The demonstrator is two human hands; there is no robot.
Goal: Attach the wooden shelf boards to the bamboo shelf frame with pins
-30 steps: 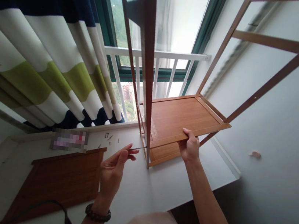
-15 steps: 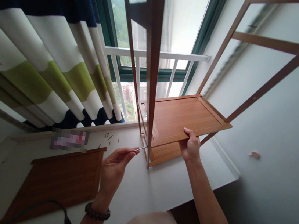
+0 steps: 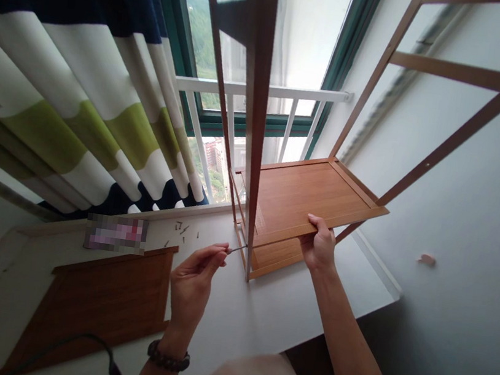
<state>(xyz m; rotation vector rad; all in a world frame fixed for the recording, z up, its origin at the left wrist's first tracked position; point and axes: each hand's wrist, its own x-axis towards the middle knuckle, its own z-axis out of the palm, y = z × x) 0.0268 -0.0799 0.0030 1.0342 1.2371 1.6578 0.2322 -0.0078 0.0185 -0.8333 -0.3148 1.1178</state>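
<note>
My left hand (image 3: 192, 282), wearing a dark bead bracelet (image 3: 168, 357), pinches a thin metal hex key (image 3: 237, 249). The tool's far end meets the near upright post (image 3: 256, 120) of a brown wooden shelf rack, close to the shelf's corner. On the right, my right hand (image 3: 320, 248) grips the front edge of the upper shelf board (image 3: 299, 197), thumb on top and fingers underneath. A lower shelf board (image 3: 274, 259) shows beneath it. The end of the hex key inside my fingers is hidden.
Several loose screws (image 3: 184, 230) lie on the white ledge (image 3: 212, 325), beside a blurred-out packet (image 3: 115, 234). A separate brown panel (image 3: 108, 298) lies at the left, with a black cable (image 3: 92, 337) in front. Behind are a white railing (image 3: 295, 94) and a striped curtain (image 3: 116, 113).
The fingers of my left hand have shifted slightly around the hex key, and the wrist has moved a little right. My right hand keeps its hold on the shelf board.
</note>
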